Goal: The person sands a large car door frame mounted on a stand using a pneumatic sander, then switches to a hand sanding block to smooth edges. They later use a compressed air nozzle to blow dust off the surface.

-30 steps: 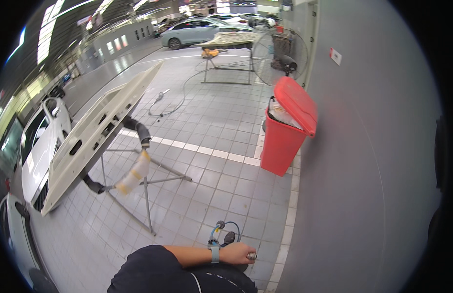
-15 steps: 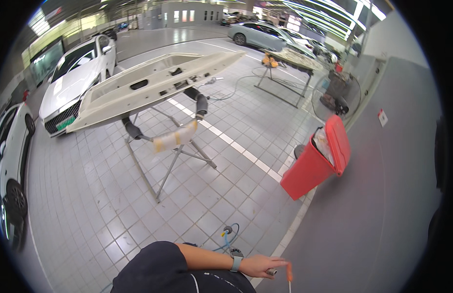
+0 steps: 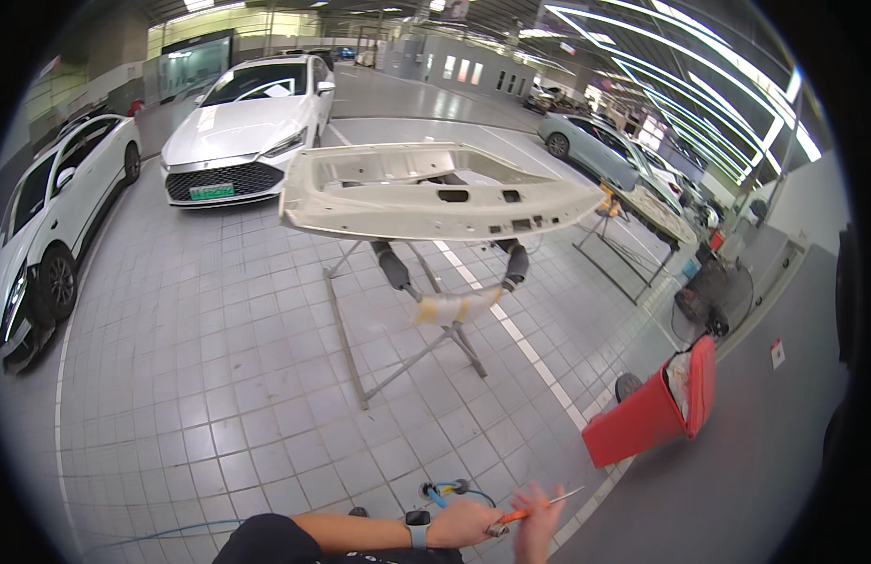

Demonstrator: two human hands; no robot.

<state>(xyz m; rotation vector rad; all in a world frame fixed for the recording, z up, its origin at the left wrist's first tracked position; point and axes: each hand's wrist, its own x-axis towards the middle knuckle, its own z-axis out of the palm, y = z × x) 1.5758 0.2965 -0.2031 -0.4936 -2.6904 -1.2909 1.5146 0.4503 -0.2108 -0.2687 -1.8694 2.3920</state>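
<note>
My left hand (image 3: 462, 524), a watch (image 3: 418, 529) on its wrist, reaches in low at the centre with its fingers closed. From its fingertips sticks out a tool with an orange handle (image 3: 516, 514) and a thin, pointed shaft (image 3: 569, 494) angled up to the right. A short metal piece (image 3: 497, 530) shows under the same fingers; its kind is unclear. Close beside, my right hand (image 3: 534, 528) is smeared by motion, its fingers pointing up by the handle. Whether it grips the tool cannot be made out.
A pale car panel (image 3: 435, 205) lies on a padded metal stand (image 3: 403, 371) ahead. A red wheeled bin (image 3: 642, 414) leans into view at right, near a fan (image 3: 710, 299). Blue hose (image 3: 443, 491) lies on the tiled floor. White cars (image 3: 243, 127) stand at left.
The view has swung left, so the panel and bin sit further right. My right hand has come in beside the left, and the orange-handled tool's shaft now points up right instead of down.
</note>
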